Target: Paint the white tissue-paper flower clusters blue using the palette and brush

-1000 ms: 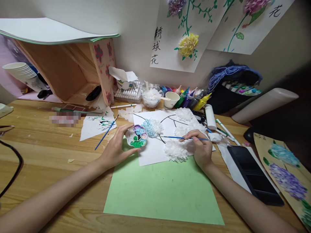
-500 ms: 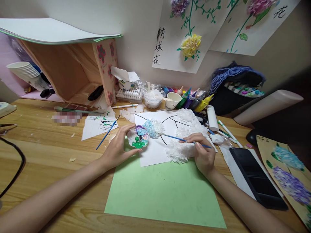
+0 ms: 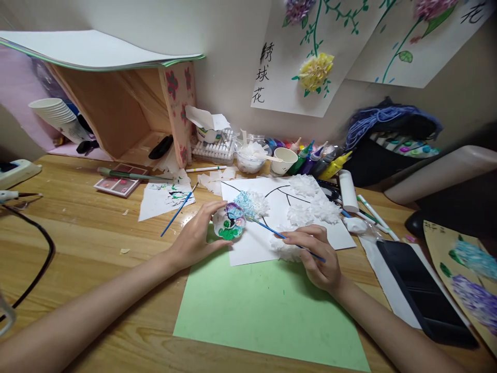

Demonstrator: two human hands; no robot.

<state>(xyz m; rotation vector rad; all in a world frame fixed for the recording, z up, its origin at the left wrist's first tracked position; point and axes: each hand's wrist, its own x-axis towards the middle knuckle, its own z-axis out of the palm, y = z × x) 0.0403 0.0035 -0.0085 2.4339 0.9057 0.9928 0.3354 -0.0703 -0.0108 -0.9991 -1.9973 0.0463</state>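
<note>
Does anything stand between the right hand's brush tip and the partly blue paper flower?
Nothing visible does. The brush in the right hand has its tip near the lower edge of the partly blue flower; whether they touch, I cannot tell. The palette in the left hand sits just left of the tip.

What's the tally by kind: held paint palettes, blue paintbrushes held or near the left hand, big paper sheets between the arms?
Scalloped white paint palette: 1
Slim blue-handled paintbrushes: 2
Pale green paper sheet, white paper sheet: 2
Total: 5

Pale wall (image 3: 229, 46) behind wooden table (image 3: 97, 248); right side dim.
</note>
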